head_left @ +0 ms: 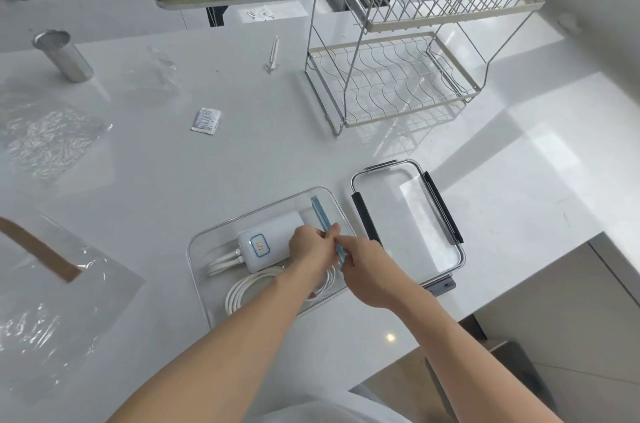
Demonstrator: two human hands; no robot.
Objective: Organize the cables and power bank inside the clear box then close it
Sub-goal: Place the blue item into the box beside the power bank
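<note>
Head camera, looking down: your left hand (311, 244) and right hand (360, 259) meet over the clear box (201, 249) on the white table (242, 162), both sets of fingers curled to pinch a flat light-blue strip (320, 214) that stands on edge along the box's right side. You hold its near end; its far end reaches toward the box's back corner. Inside the box, the white power bank (270, 239) lies flat at the middle with a blue-framed label facing up and two white plugs in its left end, and a coil of white cable (249, 287) lies just in front of it, partly under your left forearm. The clear lid (408, 221), with dark latches, lies just beside the box on the right. A wire dish rack (391, 86) stands farther back, a metal cup (64, 55) far left.
</note>
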